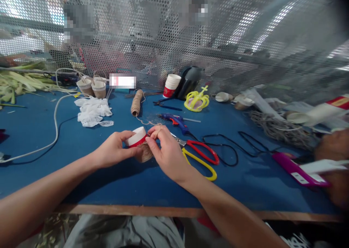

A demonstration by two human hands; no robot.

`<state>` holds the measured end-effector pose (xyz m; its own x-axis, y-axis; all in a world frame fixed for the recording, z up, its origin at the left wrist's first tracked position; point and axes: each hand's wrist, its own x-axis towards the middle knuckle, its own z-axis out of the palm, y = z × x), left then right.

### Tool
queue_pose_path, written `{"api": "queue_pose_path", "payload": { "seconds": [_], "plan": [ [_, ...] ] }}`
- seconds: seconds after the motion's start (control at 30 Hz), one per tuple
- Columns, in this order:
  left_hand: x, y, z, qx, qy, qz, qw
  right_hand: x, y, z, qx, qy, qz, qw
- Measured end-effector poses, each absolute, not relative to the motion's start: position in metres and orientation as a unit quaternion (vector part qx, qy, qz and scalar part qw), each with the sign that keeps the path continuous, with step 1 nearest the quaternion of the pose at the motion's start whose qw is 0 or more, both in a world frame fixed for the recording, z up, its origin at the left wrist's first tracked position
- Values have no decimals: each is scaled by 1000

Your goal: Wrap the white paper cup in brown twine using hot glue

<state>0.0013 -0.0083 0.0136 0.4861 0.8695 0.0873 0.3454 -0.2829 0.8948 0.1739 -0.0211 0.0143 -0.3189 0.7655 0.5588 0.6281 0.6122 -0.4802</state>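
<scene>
My left hand [116, 150] is closed around a paper cup [138, 135] that lies tilted on its side. White and red show near its mouth, and brown twine covers its lower part. My right hand [166, 150] pinches jute twine [148, 123] against the cup's side; its fingertips partly hide the strand. That strand leads back to a twine spool [137, 102] standing behind the cup. Scissors [200, 153] with one red and one yellow handle lie beside my right hand. Beyond them rests a blue glue gun [177, 122].
White gloves [94, 112] and twine-wrapped cups [99, 87] are at left. Behind stand stacked paper cups [171, 85], a dark kettle [189, 81], pliers [166, 104] and a yellow crown-shaped piece [196, 102]. Cables cross the table. At right, a blurred person's arm [334, 150] is near a purple object [300, 170].
</scene>
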Motion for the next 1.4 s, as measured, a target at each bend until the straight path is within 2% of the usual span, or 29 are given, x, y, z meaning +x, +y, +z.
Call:
{"api": "queue_pose_path", "payload": {
  "seconds": [0.73,1.0,1.2,1.4],
  "plan": [
    [0,-8,14,743,354,308,478,174,-20,9,-467,-781,184,372],
    [0,-8,18,736,381,269,492,171,-21,5,-457,-795,140,372],
    [3,-9,13,670,397,265,568,168,-23,3,-437,-836,84,322],
    [1,-10,13,700,402,262,528,175,-17,11,-422,-822,137,358]
  ]
}}
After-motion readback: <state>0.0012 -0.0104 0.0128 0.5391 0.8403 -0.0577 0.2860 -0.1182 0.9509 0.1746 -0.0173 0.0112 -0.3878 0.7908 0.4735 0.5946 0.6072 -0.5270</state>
